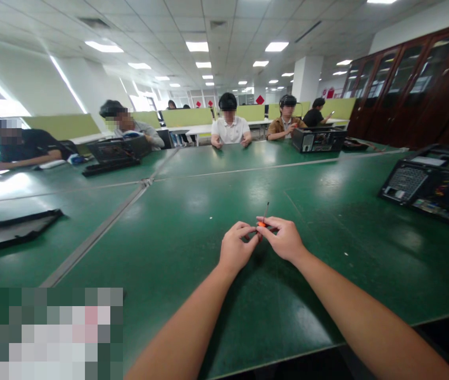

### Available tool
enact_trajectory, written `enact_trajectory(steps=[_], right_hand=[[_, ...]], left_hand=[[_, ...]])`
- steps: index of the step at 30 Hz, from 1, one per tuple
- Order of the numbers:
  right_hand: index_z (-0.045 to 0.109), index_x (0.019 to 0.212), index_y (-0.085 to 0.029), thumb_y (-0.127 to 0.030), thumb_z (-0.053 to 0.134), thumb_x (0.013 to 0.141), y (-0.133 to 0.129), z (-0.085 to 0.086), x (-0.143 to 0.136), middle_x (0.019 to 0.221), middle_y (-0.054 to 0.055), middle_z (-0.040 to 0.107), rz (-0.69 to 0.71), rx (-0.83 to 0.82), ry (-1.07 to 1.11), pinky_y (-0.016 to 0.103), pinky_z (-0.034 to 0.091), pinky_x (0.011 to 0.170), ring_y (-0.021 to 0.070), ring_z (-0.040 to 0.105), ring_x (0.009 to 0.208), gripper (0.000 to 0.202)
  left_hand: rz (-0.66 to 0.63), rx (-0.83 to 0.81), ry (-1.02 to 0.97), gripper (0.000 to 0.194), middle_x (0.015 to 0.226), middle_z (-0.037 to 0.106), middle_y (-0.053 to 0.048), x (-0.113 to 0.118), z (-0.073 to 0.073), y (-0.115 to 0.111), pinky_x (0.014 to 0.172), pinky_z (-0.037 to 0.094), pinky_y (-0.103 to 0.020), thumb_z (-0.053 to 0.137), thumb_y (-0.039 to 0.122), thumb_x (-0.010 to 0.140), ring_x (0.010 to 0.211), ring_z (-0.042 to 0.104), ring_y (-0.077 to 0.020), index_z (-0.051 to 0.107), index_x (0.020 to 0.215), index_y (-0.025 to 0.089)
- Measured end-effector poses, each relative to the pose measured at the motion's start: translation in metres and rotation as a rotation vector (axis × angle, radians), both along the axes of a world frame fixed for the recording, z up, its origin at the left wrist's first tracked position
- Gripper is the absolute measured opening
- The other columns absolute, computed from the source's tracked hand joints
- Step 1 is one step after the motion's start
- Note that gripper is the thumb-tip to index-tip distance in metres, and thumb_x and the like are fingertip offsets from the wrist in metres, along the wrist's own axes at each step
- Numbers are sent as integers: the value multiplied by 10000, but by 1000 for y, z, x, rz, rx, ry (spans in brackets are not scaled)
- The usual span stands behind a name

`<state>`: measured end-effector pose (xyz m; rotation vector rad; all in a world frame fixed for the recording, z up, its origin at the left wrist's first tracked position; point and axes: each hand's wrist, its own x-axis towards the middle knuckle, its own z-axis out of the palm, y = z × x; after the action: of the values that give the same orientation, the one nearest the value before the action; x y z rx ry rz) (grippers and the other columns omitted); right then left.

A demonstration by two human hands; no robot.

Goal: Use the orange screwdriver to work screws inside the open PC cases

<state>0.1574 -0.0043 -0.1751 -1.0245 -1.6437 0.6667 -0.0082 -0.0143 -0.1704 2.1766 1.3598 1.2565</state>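
A small screwdriver (262, 225) with an orange handle and a thin dark shaft stands roughly upright above the green table (184, 264), its tip pointing up. My right hand (285, 237) pinches the orange handle between thumb and fingers. From the other side, my left hand (238, 245) closes its thumb and fingertips around the lower part of the same handle. The fingers of both hands meet there and hide most of the handle.
An opened computer case (404, 182) stands at the right, and another case (319, 140) at the far side. A black panel (14, 230) lies at the left. Another case (115, 150) sits far left. Several people sit around the table. A raised joint strip (101, 229) crosses the tabletop.
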Motion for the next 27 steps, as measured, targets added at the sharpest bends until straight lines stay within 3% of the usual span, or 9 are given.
enact_trajectory(steps=[7, 11, 21, 27], right_hand=[[599, 1358, -199, -281, 676, 839, 6, -10, 1, 1212, 95, 705, 82, -132, 51, 431, 515, 1029, 264, 681, 1126, 531], [556, 1395, -176, -207, 654, 827, 6, -10, 2, 1190, 104, 711, 93, -165, 65, 452, 493, 1052, 259, 678, 1132, 578], [627, 1320, -171, -232, 643, 830, 4, -8, 0, 1177, 111, 722, 86, -177, 77, 454, 516, 1027, 267, 690, 1110, 493], [747, 1053, -199, -323, 718, 801, -2, 3, -1, 1058, 85, 771, 33, -77, 76, 412, 571, 910, 257, 738, 949, 283]], left_hand=[[-48, -228, 19, 182, 909, 781, -36, -1, -5, 3, 769, 536, -293, 651, 317, 865, 808, 708, -187, 771, 965, 223], [-81, -240, 15, 220, 1013, 785, -33, 0, -5, 3, 832, 541, -301, 611, 324, 894, 905, 720, -202, 758, 1035, 241], [-62, -220, 41, 212, 963, 785, -28, 0, -5, 1, 801, 532, -291, 603, 335, 896, 858, 715, -196, 760, 1003, 239], [7, -115, 30, 167, 917, 756, -36, 2, 0, -2, 790, 516, -300, 617, 257, 873, 799, 670, -172, 737, 982, 217]])
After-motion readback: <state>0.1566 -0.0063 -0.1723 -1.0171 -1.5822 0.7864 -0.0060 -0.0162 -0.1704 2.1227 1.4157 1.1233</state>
